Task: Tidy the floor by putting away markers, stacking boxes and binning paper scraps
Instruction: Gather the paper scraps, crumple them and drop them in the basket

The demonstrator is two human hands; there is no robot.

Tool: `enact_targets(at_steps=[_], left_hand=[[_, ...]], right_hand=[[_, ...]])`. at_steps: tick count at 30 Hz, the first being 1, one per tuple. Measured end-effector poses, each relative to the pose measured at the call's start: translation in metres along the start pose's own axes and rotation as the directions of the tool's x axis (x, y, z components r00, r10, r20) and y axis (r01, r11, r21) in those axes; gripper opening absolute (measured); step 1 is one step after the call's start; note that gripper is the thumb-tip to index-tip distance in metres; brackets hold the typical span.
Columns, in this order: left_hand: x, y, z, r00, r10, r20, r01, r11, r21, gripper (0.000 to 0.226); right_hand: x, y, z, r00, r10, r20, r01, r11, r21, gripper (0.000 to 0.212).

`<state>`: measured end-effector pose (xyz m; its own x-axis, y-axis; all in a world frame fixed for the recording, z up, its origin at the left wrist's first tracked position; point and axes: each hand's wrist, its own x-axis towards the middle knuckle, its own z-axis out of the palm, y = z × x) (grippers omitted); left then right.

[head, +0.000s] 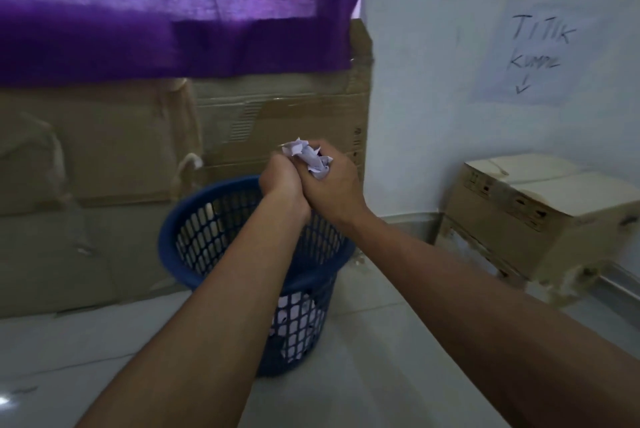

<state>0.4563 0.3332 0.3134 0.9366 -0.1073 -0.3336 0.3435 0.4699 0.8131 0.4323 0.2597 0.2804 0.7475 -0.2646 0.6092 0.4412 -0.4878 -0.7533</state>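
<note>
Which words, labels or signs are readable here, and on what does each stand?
"TITIK": handwritten on the paper sheet on the wall.
Second line there: begins "KUM", rest blurred; an arrow points down beneath.
Printed marks on the cardboard boxes: too small to read.

You've got a paper sign (540,53) on the wall (433,81): "TITIK", then a blurry word starting with "K", and a down arrow.

One paper wad (310,158), one blue basket (177,224), perhaps two boxes (540,220), one wall note (540,57)
</note>
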Motion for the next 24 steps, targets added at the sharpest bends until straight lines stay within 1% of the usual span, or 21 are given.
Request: enact_targets(at_steps=[1, 3, 6, 7, 9, 11, 12, 13, 14, 17, 19, 20, 21, 24], left_hand=[[0.005, 0.003, -0.005, 1.0, 0.016, -0.022, -0.016, 1.0, -0.006, 0.032], [0.012, 0.007, -0.015, 0.998, 0.011, -0.063, -0.011, 1.0, 0.005, 0.029], [0.027, 0.01, -0.027, 0.993, 0.032, -0.118, -0.028, 0.999, 0.031, 0.027], [0.03, 0.009, -0.028, 0.989, 0.044, -0.143, -0.038, 0.998, 0.044, 0.028], [0.032, 0.007, -0.029, 0.973, 0.086, -0.216, -0.068, 0.994, 0.086, 0.032], [0.034, 0.002, -0.03, 0.965, 0.134, -0.227, -0.103, 0.985, 0.142, 0.032], [0.036, 0.0, -0.029, 0.965, 0.154, -0.214, -0.117, 0.978, 0.175, 0.031], [0.036, -0.003, -0.029, 0.964, 0.173, -0.202, -0.133, 0.971, 0.197, 0.029], [0.036, -0.006, -0.029, 0.964, 0.181, -0.194, -0.138, 0.967, 0.215, 0.028], [0.036, -0.012, -0.028, 0.963, 0.203, -0.179, -0.149, 0.95, 0.274, 0.029], [0.036, -0.016, -0.026, 0.967, 0.214, -0.136, -0.166, 0.94, 0.299, 0.032], [0.035, -0.019, -0.025, 0.971, 0.213, -0.111, -0.169, 0.935, 0.313, 0.032], [0.033, -0.021, -0.023, 0.972, 0.215, -0.089, -0.176, 0.929, 0.325, 0.031], [0.024, -0.029, -0.014, 0.97, 0.243, -0.003, -0.226, 0.905, 0.359, 0.029]], right_hand=[[0.0, 0.002, 0.006, 0.999, 0.022, 0.027, -0.023, 0.999, 0.029, 0.023], [-0.003, 0.01, 0.013, 0.994, 0.054, 0.093, -0.057, 0.998, 0.035, 0.026], [-0.006, 0.026, 0.013, 0.967, 0.132, 0.218, -0.126, 0.991, -0.042, 0.041], [-0.008, 0.031, 0.012, 0.956, 0.159, 0.248, -0.145, 0.987, -0.075, 0.047], [-0.01, 0.04, 0.006, 0.937, 0.188, 0.294, -0.149, 0.977, -0.152, 0.067], [-0.009, 0.044, 0.002, 0.925, 0.194, 0.326, -0.121, 0.965, -0.231, 0.086], [-0.008, 0.045, 0.0, 0.921, 0.19, 0.34, -0.103, 0.96, -0.259, 0.089], [-0.006, 0.044, -0.001, 0.921, 0.177, 0.347, -0.076, 0.955, -0.285, 0.088], [-0.004, 0.043, -0.002, 0.925, 0.156, 0.346, -0.043, 0.949, -0.312, 0.081], [0.003, 0.04, -0.006, 0.953, 0.066, 0.297, 0.038, 0.942, -0.333, 0.044], [0.005, 0.04, -0.01, 0.971, 0.036, 0.235, 0.042, 0.947, -0.317, 0.023], [0.006, 0.039, -0.012, 0.98, 0.028, 0.199, 0.035, 0.952, -0.305, 0.016], [0.006, 0.039, -0.015, 0.987, 0.02, 0.162, 0.029, 0.956, -0.293, 0.013], [0.004, 0.041, -0.027, 0.998, 0.011, 0.069, 0.009, 0.959, -0.284, 0.013]])
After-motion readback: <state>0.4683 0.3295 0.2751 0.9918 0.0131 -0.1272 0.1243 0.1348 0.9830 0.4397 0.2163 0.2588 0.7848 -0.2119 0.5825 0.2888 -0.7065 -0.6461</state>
